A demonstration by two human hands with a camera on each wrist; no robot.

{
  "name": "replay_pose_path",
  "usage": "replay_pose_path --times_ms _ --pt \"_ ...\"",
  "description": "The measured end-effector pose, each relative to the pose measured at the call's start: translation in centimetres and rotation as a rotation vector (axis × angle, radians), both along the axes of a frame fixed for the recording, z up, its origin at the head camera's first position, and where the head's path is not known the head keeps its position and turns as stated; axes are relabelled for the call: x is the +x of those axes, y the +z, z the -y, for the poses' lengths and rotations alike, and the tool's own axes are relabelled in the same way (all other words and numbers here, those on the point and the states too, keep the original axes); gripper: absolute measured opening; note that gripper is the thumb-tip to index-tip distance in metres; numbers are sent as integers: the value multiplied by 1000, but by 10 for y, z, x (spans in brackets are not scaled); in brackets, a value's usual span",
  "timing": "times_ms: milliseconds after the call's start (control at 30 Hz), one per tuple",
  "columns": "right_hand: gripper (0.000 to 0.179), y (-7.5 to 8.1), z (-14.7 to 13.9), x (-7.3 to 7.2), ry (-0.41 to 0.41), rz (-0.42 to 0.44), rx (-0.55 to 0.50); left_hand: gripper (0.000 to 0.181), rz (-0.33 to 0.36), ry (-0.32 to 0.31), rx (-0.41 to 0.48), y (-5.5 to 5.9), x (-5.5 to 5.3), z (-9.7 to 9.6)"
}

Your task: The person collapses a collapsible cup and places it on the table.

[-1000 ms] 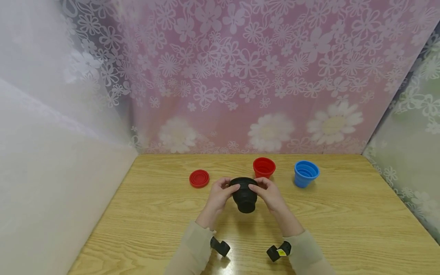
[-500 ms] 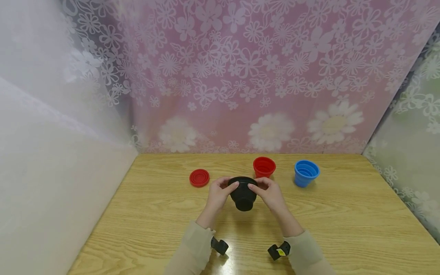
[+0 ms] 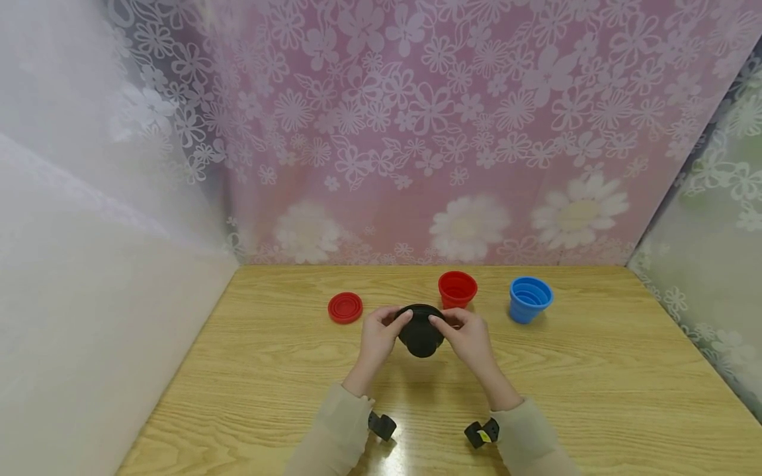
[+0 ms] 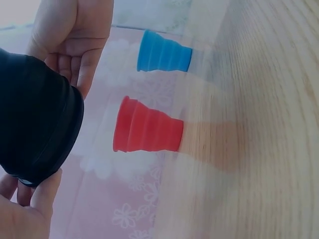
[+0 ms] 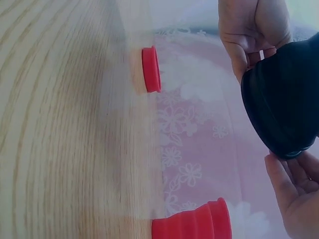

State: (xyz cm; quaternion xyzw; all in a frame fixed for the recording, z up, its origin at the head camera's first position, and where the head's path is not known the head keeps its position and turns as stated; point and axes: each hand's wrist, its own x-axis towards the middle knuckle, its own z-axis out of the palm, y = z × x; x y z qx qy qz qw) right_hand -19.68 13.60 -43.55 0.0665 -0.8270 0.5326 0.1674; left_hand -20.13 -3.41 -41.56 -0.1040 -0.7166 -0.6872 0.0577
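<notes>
Now pinching black collapsible cup (image 3: pixel 421 336) between curled fingers of left hand (image 3: pixel 378 334) and right hand (image 3: pixel 470 337); looks shorter than moments ago, suggesting tilting or folding underway.

The head view looks down from above; closer, sideways-turned wrist views share the black cup (image 4: pixel 37 119).

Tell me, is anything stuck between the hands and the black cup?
No, nothing visible: the left hand and the right hand both hold the black cup directly. The taller red cup stands beyond it, not between.
</notes>
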Motion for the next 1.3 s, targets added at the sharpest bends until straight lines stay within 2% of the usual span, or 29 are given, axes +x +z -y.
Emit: replay_pose_path --times_ms 233,433,567,767,867,1000,1167,1300 --pt "19 -1 2 -1 -45 -66 57 22 0 23 -11 2 1 -3" --pt "18 -2 4 -2 -84 -121 96 24 44 -3 14 5 2 -4" --pt "17 -1 3 -2 -90 -126 78 26 64 -59 54 5 3 -3" --pt "14 -1 -1 -2 -116 -131 18 31 65 -193 162 1 1 1" --pt "13 -1 -2 -3 -122 -145 15 33 72 -227 199 1 1 2" --pt "12 -2 -3 -3 -138 -134 13 32 59 -221 193 2 3 2" --pt "12 -3 -3 -3 -153 -85 -2 30 26 -177 161 2 4 -1" --pt "12 -2 -2 -3 -164 -71 -16 28 -43 -141 109 0 3 -4"
